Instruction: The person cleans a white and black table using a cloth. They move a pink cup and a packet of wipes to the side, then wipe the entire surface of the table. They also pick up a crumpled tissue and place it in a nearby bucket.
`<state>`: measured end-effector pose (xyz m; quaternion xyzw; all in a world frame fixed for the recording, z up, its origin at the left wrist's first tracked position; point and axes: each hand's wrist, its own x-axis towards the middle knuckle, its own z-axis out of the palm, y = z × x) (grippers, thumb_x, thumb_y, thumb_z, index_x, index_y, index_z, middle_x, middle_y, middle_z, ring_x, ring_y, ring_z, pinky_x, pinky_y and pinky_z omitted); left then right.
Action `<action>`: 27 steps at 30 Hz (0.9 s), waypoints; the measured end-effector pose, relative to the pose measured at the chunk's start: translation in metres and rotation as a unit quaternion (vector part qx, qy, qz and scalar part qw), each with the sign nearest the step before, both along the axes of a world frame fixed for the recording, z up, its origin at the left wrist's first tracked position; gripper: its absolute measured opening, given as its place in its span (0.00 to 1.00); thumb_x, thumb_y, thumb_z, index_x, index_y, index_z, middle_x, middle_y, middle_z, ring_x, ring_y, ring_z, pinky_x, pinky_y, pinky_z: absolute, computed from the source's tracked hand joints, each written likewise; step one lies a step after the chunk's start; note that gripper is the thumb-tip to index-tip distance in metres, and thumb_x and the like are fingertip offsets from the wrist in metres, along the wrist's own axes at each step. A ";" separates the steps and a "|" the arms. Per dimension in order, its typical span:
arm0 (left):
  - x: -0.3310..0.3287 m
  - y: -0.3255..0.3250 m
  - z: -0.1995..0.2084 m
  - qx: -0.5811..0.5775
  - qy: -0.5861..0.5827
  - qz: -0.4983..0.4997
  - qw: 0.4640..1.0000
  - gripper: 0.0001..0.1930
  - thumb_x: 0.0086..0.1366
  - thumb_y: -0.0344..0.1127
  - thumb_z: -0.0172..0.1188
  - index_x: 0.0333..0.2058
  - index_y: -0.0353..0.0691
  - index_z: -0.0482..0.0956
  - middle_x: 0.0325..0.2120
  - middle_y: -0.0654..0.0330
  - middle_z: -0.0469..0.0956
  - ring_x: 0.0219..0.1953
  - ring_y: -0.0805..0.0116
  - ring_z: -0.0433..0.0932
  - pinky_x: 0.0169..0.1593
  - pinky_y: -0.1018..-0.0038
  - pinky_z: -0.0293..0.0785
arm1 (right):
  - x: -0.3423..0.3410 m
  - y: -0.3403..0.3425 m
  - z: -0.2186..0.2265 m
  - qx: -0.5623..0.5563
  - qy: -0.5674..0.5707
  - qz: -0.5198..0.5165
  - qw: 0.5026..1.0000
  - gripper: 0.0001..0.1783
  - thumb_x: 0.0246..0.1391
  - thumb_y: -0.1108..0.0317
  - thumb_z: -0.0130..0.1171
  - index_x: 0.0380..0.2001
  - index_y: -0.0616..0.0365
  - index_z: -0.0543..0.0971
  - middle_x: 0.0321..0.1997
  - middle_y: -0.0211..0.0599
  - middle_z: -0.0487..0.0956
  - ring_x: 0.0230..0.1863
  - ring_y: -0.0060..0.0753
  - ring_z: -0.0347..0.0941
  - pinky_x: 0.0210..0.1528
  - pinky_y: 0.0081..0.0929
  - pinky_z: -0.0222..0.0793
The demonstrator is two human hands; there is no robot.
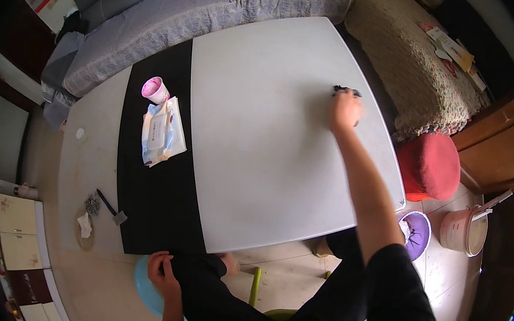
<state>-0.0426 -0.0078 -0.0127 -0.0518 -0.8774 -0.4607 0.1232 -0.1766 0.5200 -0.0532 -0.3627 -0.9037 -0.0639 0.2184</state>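
My right hand (345,110) is closed over a small dark cloth (347,91), near the far right edge of the white table (260,129). Most of the cloth is hidden under the fingers, and it appears to rest on the tabletop. Down at the front edge of the table, my left hand (165,275) lies beside my knee. Its fingers are loosely bent and apart, with nothing between them.
On the table's black band (157,213) stand a pink-and-white cup (155,89) and a wipes pack (157,132). A scraper-like tool (115,213), a scouring pad (91,204) and a crumpled tissue (83,225) lie left. A red stool (430,166) and purple-lined bin (417,235) stand right.
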 end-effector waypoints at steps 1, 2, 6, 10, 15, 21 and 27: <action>-0.001 0.002 0.001 0.007 0.004 -0.001 1.000 0.06 0.57 0.27 0.50 0.24 0.33 0.74 0.29 0.57 0.73 0.34 0.65 0.71 0.38 0.74 0.66 | -0.013 -0.023 0.000 -0.014 -0.004 -0.020 1.000 0.10 0.50 0.68 0.45 0.27 0.60 0.76 0.35 0.40 0.75 0.31 0.41 0.75 0.31 0.34 0.71; 0.001 0.000 0.002 -0.004 0.008 -0.003 1.000 0.06 0.57 0.26 0.50 0.24 0.33 0.74 0.29 0.56 0.73 0.34 0.65 0.71 0.38 0.74 0.66 | -0.034 -0.051 0.000 -0.097 -0.049 -0.012 0.994 0.10 0.50 0.68 0.45 0.27 0.58 0.77 0.35 0.39 0.75 0.29 0.41 0.75 0.30 0.33 0.71; -0.002 -0.005 0.001 -0.032 0.010 -0.027 0.999 0.05 0.56 0.26 0.50 0.24 0.33 0.74 0.29 0.55 0.73 0.34 0.64 0.72 0.38 0.73 0.67 | -0.054 -0.205 0.001 -0.141 0.003 0.221 0.965 0.08 0.47 0.69 0.48 0.28 0.58 0.76 0.31 0.39 0.74 0.32 0.36 0.72 0.30 0.34 0.69; -0.007 -0.004 0.001 -0.044 -0.001 -0.023 0.999 0.05 0.56 0.25 0.50 0.24 0.32 0.73 0.29 0.55 0.73 0.33 0.64 0.72 0.38 0.73 0.67 | -0.029 -0.231 0.013 -0.188 0.051 0.399 0.896 0.08 0.44 0.68 0.49 0.24 0.56 0.77 0.32 0.35 0.74 0.35 0.36 0.71 0.35 0.34 0.67; -0.002 -0.007 0.000 -0.016 0.000 -0.008 1.000 0.06 0.57 0.25 0.49 0.24 0.32 0.73 0.29 0.56 0.72 0.33 0.65 0.71 0.38 0.74 0.67 | -0.029 -0.064 -0.033 -0.066 0.063 0.245 0.965 0.09 0.47 0.71 0.46 0.29 0.67 0.72 0.26 0.48 0.75 0.27 0.41 0.74 0.28 0.36 0.70; 0.000 -0.002 0.001 0.036 -0.004 0.001 0.999 0.05 0.56 0.25 0.49 0.25 0.33 0.72 0.28 0.55 0.71 0.32 0.65 0.70 0.37 0.74 0.66 | -0.009 0.023 0.007 -0.107 0.089 -0.107 0.984 0.11 0.50 0.68 0.44 0.31 0.60 0.75 0.35 0.47 0.76 0.38 0.46 0.74 0.41 0.38 0.69; -0.005 -0.010 0.003 0.027 -0.002 -0.019 0.999 0.05 0.55 0.26 0.48 0.25 0.33 0.73 0.29 0.54 0.72 0.33 0.64 0.70 0.38 0.73 0.66 | -0.117 -0.150 0.005 -0.153 -0.039 0.151 0.976 0.08 0.47 0.69 0.48 0.25 0.56 0.77 0.30 0.39 0.78 0.31 0.34 0.76 0.28 0.30 0.72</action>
